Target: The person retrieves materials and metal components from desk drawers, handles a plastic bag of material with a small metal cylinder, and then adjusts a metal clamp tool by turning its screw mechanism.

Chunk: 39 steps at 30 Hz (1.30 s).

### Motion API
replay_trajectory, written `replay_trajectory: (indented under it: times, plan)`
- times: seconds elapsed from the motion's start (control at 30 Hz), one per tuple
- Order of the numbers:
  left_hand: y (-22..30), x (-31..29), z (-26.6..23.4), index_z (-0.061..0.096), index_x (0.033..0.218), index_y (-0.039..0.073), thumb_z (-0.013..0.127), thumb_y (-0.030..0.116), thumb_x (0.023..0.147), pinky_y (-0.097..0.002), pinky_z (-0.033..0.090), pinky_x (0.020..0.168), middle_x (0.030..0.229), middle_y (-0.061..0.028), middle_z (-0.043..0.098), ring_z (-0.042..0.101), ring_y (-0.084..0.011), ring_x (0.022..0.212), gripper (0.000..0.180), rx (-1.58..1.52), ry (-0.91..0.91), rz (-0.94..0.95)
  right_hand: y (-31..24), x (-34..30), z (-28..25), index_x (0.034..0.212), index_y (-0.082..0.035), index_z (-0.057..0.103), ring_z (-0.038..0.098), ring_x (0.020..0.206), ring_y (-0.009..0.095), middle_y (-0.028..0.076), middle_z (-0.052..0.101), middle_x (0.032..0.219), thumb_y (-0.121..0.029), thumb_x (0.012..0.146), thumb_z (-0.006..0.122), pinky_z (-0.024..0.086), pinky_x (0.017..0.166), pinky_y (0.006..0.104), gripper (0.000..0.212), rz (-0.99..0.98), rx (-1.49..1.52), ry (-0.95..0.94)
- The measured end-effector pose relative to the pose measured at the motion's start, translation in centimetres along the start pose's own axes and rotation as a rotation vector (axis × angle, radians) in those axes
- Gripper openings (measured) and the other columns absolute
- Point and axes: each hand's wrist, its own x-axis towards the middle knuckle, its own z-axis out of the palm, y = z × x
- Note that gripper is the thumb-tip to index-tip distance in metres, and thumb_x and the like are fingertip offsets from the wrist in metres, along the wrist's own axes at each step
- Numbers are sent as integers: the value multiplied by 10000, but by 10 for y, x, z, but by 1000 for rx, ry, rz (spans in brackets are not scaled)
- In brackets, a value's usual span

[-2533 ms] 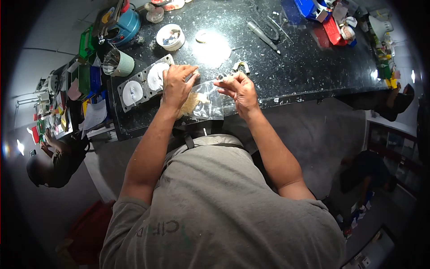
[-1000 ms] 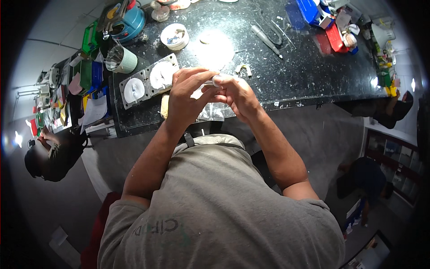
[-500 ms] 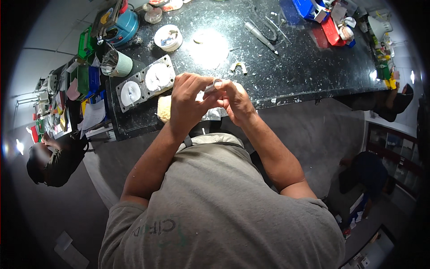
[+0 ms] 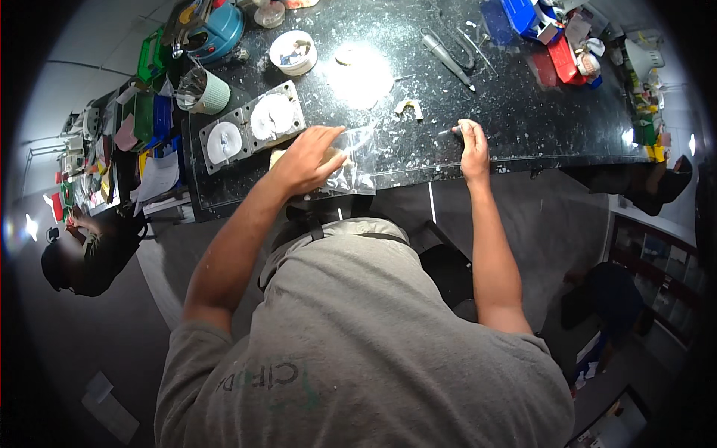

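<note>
My left hand is at the near edge of the black work table, its thumb and fingers apart with nothing visible between them. Beside its fingertips lies a clear plastic bag. Partly hidden under that hand is a tan block. Farther right, my right hand pinches a small slender piece that points left; its exact kind is too small to tell. A horseshoe-shaped dental piece lies between the hands, slightly farther back.
A two-part metal flask with white plaster lies open at left. Behind it stand a tub, a cup of tools and a blue machine. A grey handpiece and red bin lie right.
My hands were together over the table edge, fingers around a small piece. They have parted: the right moved right with a small piece, the left opened beside the bag.
</note>
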Motion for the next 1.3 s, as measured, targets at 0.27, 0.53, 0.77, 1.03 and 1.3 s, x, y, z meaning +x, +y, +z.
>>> replay_trajectory:
  times: [0.27, 0.53, 0.77, 1.03, 1.3]
  plan:
    - [-16, 47, 2, 683, 1126, 8, 813, 335, 811, -394, 527, 789, 945, -153, 694, 655, -262, 860, 472, -224, -201, -251, 8, 13, 15, 994, -90, 636, 629, 979, 252, 50, 683, 1004, -248, 1057, 450, 400, 911, 400, 252, -280, -460, 279]
    - [4, 9, -43, 643, 1055, 45, 662, 98, 958, -278, 522, 855, 993, -83, 734, 670, -117, 933, 111, -891, 84, -250, 1, 1, 23, 985, -74, 666, 624, 923, 290, 69, 674, 987, -285, 1031, 534, 454, 831, 405, 252, -425, -549, 316]
    - [22, -22, -52, 631, 1062, 37, 651, 48, 964, -295, 554, 858, 948, -108, 727, 708, -179, 929, 101, -966, 515, -123, -26, -7, 24, 1261, -93, 588, 604, 992, 306, 118, 630, 1120, -422, 844, 752, 461, 916, 424, 557, -400, -435, 125]
    - [49, -9, -61, 606, 1102, 23, 643, 92, 979, -312, 569, 838, 952, -148, 727, 723, -212, 903, 146, -861, 737, -88, -35, -4, 25, 1423, -37, 441, 560, 1129, 330, 173, 552, 1268, -359, 828, 780, 429, 974, 456, 756, -441, -482, 259]
    - [73, 11, -107, 581, 1133, 55, 590, 100, 1001, -303, 622, 814, 1111, -201, 700, 716, -243, 1011, 139, -1588, 877, 23, -218, -23, 97, 1276, -1, 542, 633, 1081, 177, 103, 680, 1117, -262, 843, 824, 511, 947, 325, 580, -1, 654, -700]
